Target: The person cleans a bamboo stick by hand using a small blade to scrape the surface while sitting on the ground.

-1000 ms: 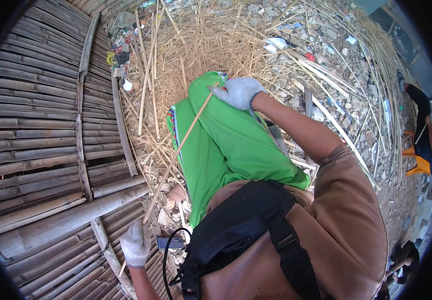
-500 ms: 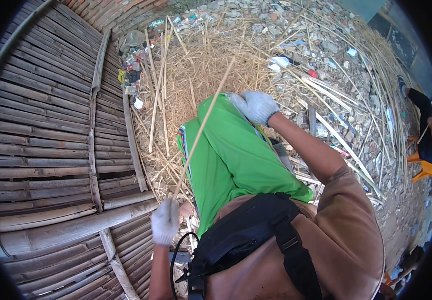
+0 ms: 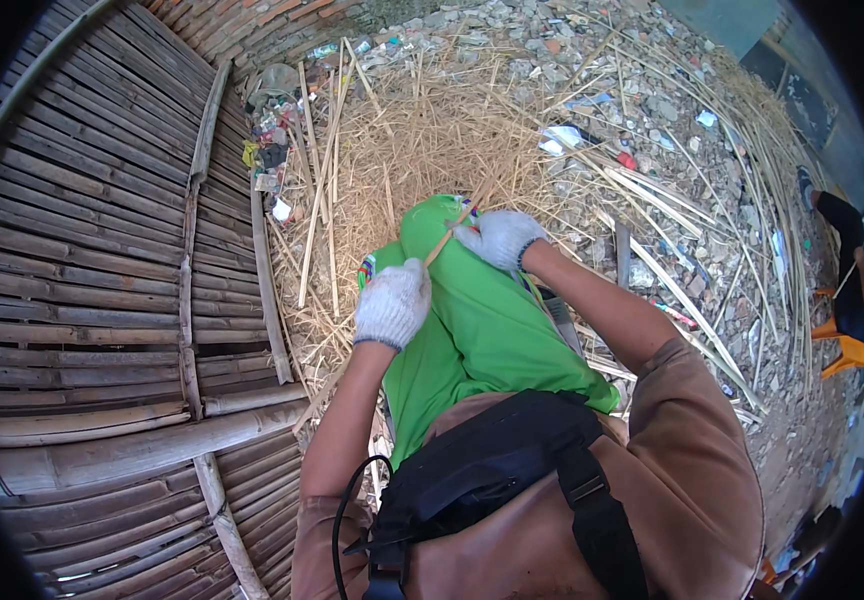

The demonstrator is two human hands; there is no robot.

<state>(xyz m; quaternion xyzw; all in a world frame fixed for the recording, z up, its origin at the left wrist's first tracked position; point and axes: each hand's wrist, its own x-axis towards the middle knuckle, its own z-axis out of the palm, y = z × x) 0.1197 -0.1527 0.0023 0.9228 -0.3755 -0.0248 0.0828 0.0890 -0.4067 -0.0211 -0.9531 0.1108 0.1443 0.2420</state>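
Note:
A thin bamboo strip [image 3: 439, 247] slants over my green-trousered knee [image 3: 432, 215]. My left hand [image 3: 394, 303], in a white knit glove, is closed around it. The strip's near end passes under my left forearm, toward the bamboo structure. My right hand [image 3: 500, 240], gloved alike, rests on top of the right knee with its fingers curled, and the fingertips meet the strip. Whatever else lies inside the right hand is hidden by the glove.
A slatted bamboo structure [image 3: 82, 300] stands close on my left. Shavings [image 3: 432, 130] and loose bamboo strips [image 3: 662, 205] cover rubble ahead and to the right. At far right are another person's leg [image 3: 837, 210] and an orange stool [image 3: 842, 345]. A black bag [image 3: 492, 455] crosses my waist.
My left hand has moved forward and right from beside my hip to the knee, taking the strip along. The strip now passes by the right hand, which has stayed nearly in place.

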